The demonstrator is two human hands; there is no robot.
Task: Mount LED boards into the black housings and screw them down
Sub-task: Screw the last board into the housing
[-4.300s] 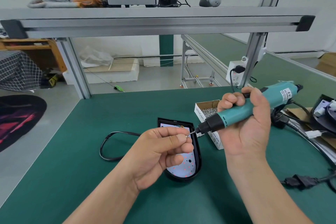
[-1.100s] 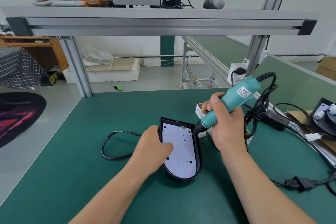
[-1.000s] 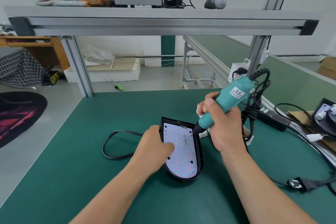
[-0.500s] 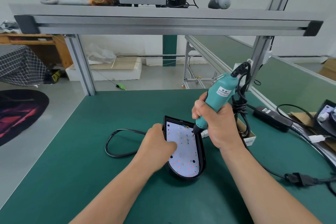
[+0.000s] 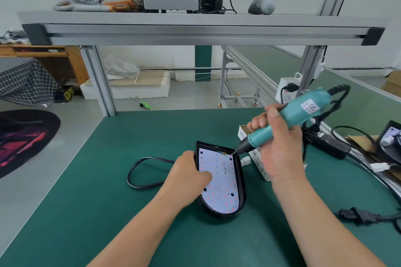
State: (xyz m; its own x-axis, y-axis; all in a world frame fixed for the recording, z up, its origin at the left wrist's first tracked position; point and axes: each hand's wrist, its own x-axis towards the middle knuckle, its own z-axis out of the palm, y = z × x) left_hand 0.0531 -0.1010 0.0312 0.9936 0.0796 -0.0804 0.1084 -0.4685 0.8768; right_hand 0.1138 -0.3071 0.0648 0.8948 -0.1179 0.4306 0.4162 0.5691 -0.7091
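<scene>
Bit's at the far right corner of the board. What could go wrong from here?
1. The teal electric screwdriver in the right hand leans steeply. Its bit could slip across the white LED board or nick the small wires beside it.
2. The left hand grips only one side of the black D-shaped housing, so torque might twist it on the green mat.

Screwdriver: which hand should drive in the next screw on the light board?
The right hand. It grips the teal screwdriver, its tip at the far right corner of the LED board. The left hand holds the black housing steady.
</scene>
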